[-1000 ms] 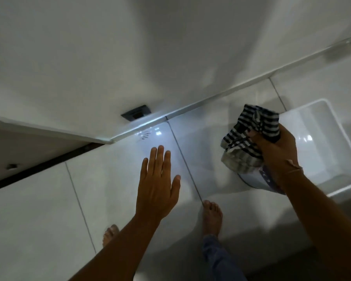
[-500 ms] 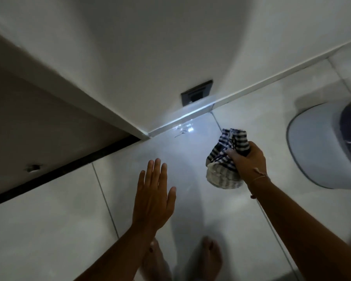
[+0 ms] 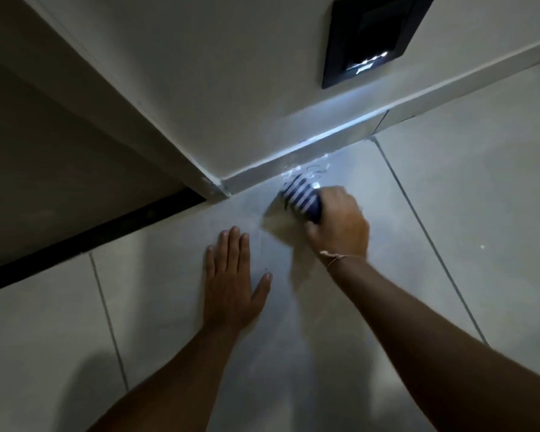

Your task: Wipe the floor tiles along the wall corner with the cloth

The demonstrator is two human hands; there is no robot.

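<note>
- Your right hand [image 3: 337,222] is clenched around the cloth [image 3: 300,198]: dark with white stripes, bunched, blurred, pressed on the floor tile [image 3: 169,275] near the wall corner [image 3: 214,185].
- Your left hand [image 3: 231,282] lies flat, fingers spread, holding nothing.

Bare floor tiles [image 3: 449,213] lie open rightward; the wall corner [image 3: 214,187] blocks beyond the cloth [image 3: 300,198].

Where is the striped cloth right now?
In the head view the striped cloth is right of centre, pressed to the floor tile under the right hand, just below the skirting near the wall corner.
</note>
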